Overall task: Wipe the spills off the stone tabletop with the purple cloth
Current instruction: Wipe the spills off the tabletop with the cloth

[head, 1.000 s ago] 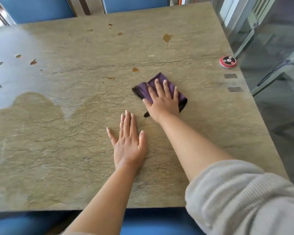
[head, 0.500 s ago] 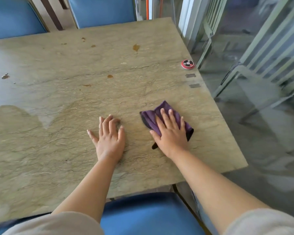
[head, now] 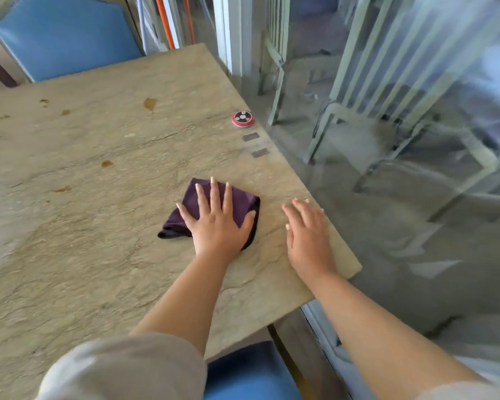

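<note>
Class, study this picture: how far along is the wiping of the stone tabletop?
Done: the near stretch of the stone tabletop around the hands shows no brown spots. In hand: the left hand presses flat on the purple cloth; the right hand rests flat near the table's edge. Left: brown spills beyond the cloth, a large spill towards the far edge and a smaller spill nearer the middle.

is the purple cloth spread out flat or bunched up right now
Bunched up. The purple cloth lies in a folded, crumpled wad on the stone tabletop, with the left hand pressing flat on it.
</note>
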{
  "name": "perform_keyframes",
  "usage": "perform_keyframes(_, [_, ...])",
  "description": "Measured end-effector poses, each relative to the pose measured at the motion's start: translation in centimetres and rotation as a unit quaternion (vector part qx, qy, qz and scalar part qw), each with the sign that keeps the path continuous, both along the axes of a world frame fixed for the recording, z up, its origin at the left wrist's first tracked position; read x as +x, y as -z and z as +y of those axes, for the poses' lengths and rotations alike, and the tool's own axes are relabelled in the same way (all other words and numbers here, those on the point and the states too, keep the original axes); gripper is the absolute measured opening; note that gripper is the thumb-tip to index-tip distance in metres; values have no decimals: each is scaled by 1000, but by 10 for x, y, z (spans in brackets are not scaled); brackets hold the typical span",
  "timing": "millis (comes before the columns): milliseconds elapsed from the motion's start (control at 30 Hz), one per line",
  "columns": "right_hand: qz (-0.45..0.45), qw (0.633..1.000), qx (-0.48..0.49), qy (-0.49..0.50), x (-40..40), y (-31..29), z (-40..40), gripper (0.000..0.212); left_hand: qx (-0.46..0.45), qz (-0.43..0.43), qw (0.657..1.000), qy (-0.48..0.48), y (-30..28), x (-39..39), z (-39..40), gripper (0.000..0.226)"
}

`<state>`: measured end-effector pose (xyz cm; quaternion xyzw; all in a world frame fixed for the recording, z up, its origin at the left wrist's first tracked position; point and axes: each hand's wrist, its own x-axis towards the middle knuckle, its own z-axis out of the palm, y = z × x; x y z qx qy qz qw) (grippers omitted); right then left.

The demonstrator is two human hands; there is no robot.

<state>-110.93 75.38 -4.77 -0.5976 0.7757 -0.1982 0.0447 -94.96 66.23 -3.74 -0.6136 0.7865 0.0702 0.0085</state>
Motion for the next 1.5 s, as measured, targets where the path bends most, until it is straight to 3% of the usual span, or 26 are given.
perform_keyframes(167, [-58,998,-16,31,-1,0,-5,59,29,-11,999,45,-2,-49,-64,76])
perform_keyframes(400, [-191,977,-68,69,-7,-9,-3,59,-21,26,954,298,-1,-5,50,62])
perform_keyframes(533, [-218,967,-62,116,-17,-20,14,56,-6,1,973,231,0,18,61,63])
perform_keyframes(667, [-200,963,-55,169,-20,-24,41,56,32,9,985,169,-5,-41,30,64])
perform_keyframes(767, [-235,945,-68,217,-21,-26,55,59,54,7,978,200,-6,-83,25,61])
perform_keyframes(867, [-280,929,-54,237,-25,-26,65,58,26,4,956,291,-5,-84,63,60])
perform_keyframes(967, [-270,938,-19,215,-26,-27,73,61,8,37,918,395,-2,-41,104,59])
perform_keyframes(1067, [-249,952,-5,179,-21,-25,77,61,-17,8,886,463,3,11,104,61])
perform_keyframes(1133, [-245,956,-1,160,-13,-22,80,63,-6,-16,902,431,1,23,85,60])
perform_keyframes(1267, [-223,966,-13,127,-1,-20,87,59,22,-3,969,245,-5,-23,49,59])
perform_keyframes(1333, [-216,968,-20,122,0,-21,88,58,17,-1,980,198,-4,-47,55,59])
perform_keyframes(1400, [-217,968,-14,128,-1,-22,87,57,-4,-4,975,224,-3,-50,77,59])
perform_keyframes(1500, [-212,967,-3,143,2,-23,83,56,-25,-1,941,337,-1,-16,110,58])
